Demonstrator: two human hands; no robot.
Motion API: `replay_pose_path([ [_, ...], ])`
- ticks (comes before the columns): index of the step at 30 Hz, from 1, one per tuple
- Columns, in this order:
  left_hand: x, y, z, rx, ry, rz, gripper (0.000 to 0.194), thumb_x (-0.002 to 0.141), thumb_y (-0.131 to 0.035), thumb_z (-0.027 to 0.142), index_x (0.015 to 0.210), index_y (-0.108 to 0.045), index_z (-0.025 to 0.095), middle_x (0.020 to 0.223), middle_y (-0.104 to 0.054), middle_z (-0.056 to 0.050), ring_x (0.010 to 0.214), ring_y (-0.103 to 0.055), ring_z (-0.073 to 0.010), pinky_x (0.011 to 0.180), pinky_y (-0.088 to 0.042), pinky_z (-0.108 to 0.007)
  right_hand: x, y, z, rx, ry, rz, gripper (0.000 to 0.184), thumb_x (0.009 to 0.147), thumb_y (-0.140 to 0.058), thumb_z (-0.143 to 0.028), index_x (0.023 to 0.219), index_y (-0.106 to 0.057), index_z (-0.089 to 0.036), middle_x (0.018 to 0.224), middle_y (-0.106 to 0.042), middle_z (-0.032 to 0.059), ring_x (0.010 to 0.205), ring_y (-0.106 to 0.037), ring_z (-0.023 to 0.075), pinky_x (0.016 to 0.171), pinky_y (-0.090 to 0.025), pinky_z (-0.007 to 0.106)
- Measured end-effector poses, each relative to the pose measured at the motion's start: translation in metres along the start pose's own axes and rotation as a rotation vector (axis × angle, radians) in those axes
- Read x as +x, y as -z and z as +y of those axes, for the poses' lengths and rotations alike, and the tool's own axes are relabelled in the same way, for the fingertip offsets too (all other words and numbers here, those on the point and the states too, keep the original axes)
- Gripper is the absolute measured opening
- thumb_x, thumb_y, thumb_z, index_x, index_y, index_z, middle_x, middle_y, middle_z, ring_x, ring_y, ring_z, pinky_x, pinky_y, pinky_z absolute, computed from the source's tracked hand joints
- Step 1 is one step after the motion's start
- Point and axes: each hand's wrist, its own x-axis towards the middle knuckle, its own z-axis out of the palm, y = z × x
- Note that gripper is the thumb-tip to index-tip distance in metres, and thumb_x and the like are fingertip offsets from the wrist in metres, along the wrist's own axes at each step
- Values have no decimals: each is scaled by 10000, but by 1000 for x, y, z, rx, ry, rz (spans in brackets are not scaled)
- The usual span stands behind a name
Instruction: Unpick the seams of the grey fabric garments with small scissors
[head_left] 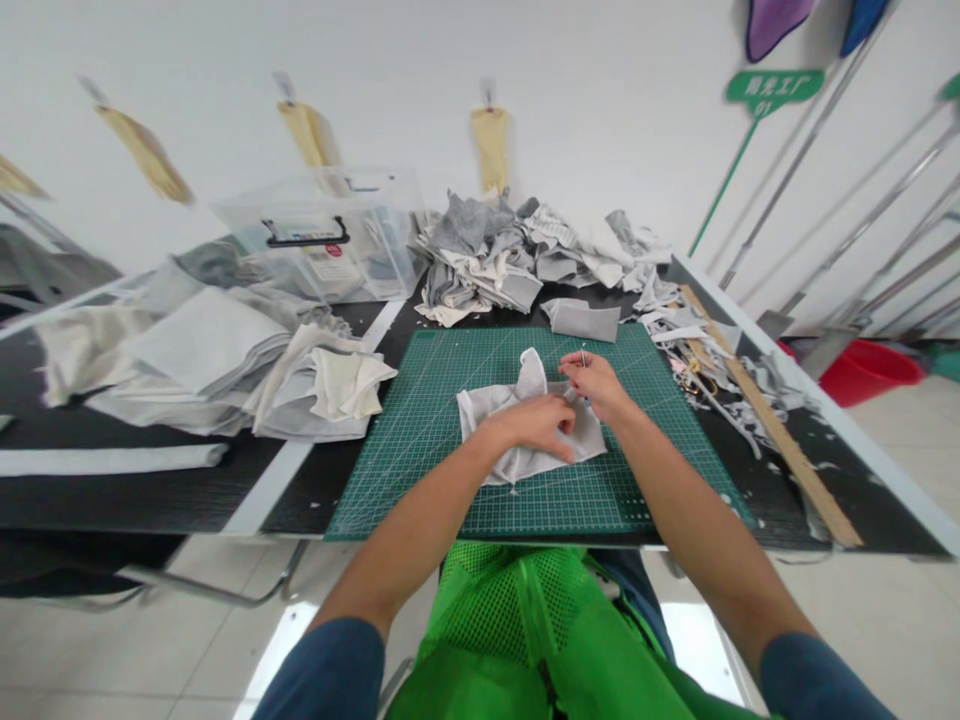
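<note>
My left hand (536, 422) bends over the grey cloth (589, 435) beneath it, its grip unclear to me, my right hand (596, 382) is curled around a small metal tool (583, 353), and bare mat (669, 412) lies rightward.

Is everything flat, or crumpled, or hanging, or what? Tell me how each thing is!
Gray cloth: crumpled.
Cutting mat: flat, partly covered.
Left hand: on the gray cloth, fingers bent.
Right hand: holding a small tool, kind unclear.
Scrap pile: heaped, messy.
Cloth stack: layered, loosely piled.
Wooden strip: lying slantwise.
Plastic box: upright, things inside.
Yellow cloths: hanging.
Red bucket: partly hidden.
</note>
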Motion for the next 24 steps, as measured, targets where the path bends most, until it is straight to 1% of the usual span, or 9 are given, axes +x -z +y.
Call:
replay_pose_path([
  [4, 2, 4, -11, -126, 200, 126, 116, 623, -748, 177, 563, -655, 209, 563, -595, 6, 527, -489, -143, 576, -385, -293, -9, 3, -11, -14, 61, -105, 258, 730, -768, -393, 854, -683, -183, 744, -667, 16, 542, -445, 92, 449, -268, 219],
  [7, -3, 19, -20, -166, 346, 245, 164, 711, -641, 239, 557, -603, 199, 529, -551, 16, 504, -452, -132, 517, -334, -283, -17, 4, -19, -57, 152, -270, 356, 803, -734, -526, 828, -693, -173, 661, -613, 4, 557, -450, 105, 493, -305, 239],
  [9, -6, 29, -26, -300, 488, 415, 227, 750, -587, 284, 542, -550, 200, 507, -512, 16, 485, -421, -127, 487, -299, -281, -20, 4, -22, -138, 253, -353, 388, 835, -703, -566, 864, -705, -179, 698, -631, 9, 606, -487, 122, 552, -357, 255],
  [11, -9, 35, -30, -475, 632, 577, 237, 749, -572, 306, 543, -522, 201, 508, -509, 8, 472, -409, -125, 477, -293, -287, -21, 2, -23, -263, 378, -372, 366, 799, -754, -539, 938, -718, -202, 781, -665, 12, 671, -523, 142, 625, -402, 276],
  [13, -10, 38, -31, -598, 714, 660, 195, 723, -586, 302, 564, -538, 200, 526, -536, -8, 471, -422, -130, 478, -307, -295, -20, 0, -20, -385, 489, -326, 416, 696, -855, -459, 1018, -722, -230, 871, -689, 15, 743, -551, 165, 700, -431, 301],
  [15, -10, 38, -31, -658, 748, 672, 144, 691, -605, 285, 584, -569, 195, 539, -559, -22, 475, -441, -136, 477, -318, -301, -19, -3, -17, -434, 544, -237, 469, 641, -890, -374, 1054, -712, -243, 931, -700, 23, 805, -575, 187, 762, -447, 325],
  [18, -12, 38, -29, -662, 763, 632, 143, 662, -624, 258, 554, -553, 197, 495, -512, -4, 455, -398, -125, 465, -287, -303, -17, -6, -14, -354, 537, -133, 356, 730, -811, -352, 1043, -684, -237, 900, -708, 20, 802, -604, 193, 772, -454, 334],
  [21, -12, 38, -26, -510, 718, 580, 244, 644, -638, 224, 478, -461, 204, 436, -412, 23, 461, -351, -114, 471, -249, -303, -15, -5, -13, -223, 507, -149, 267, 810, -739, -414, 982, -673, -221, 808, -692, 6, 716, -591, 172, 696, -437, 309],
  [24, -10, 39, -24, -416, 648, 548, 148, 628, -652, 193, 538, -534, 191, 498, -488, 20, 529, -441, -131, 501, -296, -289, -14, -4, -13, -140, 468, -170, 303, 824, -727, -496, 898, -681, -206, 745, -659, 1, 652, -546, 150, 626, -404, 287],
])
